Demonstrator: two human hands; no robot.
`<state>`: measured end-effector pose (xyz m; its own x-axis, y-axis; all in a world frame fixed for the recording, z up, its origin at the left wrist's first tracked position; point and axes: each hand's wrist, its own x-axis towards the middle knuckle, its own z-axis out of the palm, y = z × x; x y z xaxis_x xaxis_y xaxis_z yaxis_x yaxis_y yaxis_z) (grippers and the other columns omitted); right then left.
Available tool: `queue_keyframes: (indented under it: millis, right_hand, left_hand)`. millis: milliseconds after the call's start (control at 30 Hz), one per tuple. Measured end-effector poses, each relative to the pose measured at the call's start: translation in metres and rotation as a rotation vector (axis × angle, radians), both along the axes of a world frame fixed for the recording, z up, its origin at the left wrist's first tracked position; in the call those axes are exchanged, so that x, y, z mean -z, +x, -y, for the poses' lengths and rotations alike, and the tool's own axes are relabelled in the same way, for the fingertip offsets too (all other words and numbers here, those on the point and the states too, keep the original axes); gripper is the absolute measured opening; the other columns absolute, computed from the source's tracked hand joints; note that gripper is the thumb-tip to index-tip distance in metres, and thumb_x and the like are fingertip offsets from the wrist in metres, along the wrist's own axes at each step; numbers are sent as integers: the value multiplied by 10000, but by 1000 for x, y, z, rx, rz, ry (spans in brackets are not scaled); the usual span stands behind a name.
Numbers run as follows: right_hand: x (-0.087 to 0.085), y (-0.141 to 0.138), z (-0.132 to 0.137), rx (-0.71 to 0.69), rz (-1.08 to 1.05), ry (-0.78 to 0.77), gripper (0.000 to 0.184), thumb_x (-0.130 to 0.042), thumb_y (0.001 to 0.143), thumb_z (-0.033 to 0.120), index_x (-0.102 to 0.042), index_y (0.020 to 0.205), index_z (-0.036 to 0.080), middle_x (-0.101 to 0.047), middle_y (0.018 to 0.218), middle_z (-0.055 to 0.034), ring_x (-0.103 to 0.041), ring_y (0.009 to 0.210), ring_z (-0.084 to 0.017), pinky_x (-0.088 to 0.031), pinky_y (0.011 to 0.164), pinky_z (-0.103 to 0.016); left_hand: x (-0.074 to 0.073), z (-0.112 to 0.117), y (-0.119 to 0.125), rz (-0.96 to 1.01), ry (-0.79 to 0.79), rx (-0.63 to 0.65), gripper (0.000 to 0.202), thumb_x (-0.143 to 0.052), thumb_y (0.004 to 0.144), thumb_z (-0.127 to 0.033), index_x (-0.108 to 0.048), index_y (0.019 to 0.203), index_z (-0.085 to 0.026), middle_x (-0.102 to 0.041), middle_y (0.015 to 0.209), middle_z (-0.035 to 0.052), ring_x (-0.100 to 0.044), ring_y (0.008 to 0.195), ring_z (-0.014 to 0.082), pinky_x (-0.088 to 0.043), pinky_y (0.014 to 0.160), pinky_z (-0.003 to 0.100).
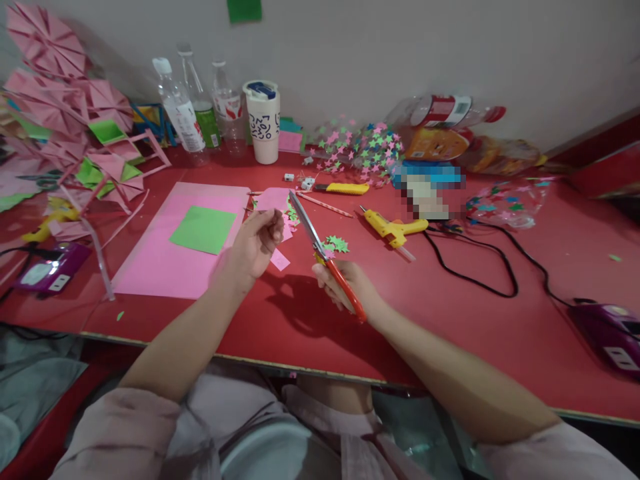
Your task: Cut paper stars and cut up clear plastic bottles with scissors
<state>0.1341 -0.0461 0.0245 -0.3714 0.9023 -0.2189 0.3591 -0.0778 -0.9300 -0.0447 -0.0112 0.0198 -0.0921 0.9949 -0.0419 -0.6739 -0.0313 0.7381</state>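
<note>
My right hand is closed around the orange handles of a pair of scissors, whose blades point up and left over the red table. My left hand is raised just left of the blades, fingers curled in a pinch; what it pinches is too small to make out. Below and behind the hands lie pink paper scraps and small green paper stars.
A large pink sheet with a green square lies at left. A yellow glue gun, yellow utility knife, pencil, star pile, white cup, bottles, pink folded fans, black cables and purple power strips surround.
</note>
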Motion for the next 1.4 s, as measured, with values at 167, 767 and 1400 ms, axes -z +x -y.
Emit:
queue_keyframes:
  millis: [167,767,1400]
  right_hand:
    - [-4,-2,-1,12,53,-36,537,-553,697,717,-434,568,209,-327,360,93,-316,284,-58,-293,320,-205]
    - [3,5,-5,-100,213,73,547,-499,724,728,-461,592,199,-392,439,56,-396,382,-89,-319,414,-232]
    - [-1,4,-6,-164,121,-82,506,-559,712,675,-467,570,198,-362,371,78,-379,299,-75,-321,338,-210]
  left_hand:
    - [2,-2,-2,-230,117,-216,144,-596,797,-247,-544,689,-168,-616,610,-28,-504,461,32,-378,437,163]
    - [1,1,-2,-336,153,-140,161,-567,833,-311,-534,750,-178,-615,585,-35,-530,403,57,-373,403,189]
    - [-8,5,-6,-438,128,-144,209,-554,826,-305,-458,673,-201,-502,392,-76,-360,257,34,-207,279,174]
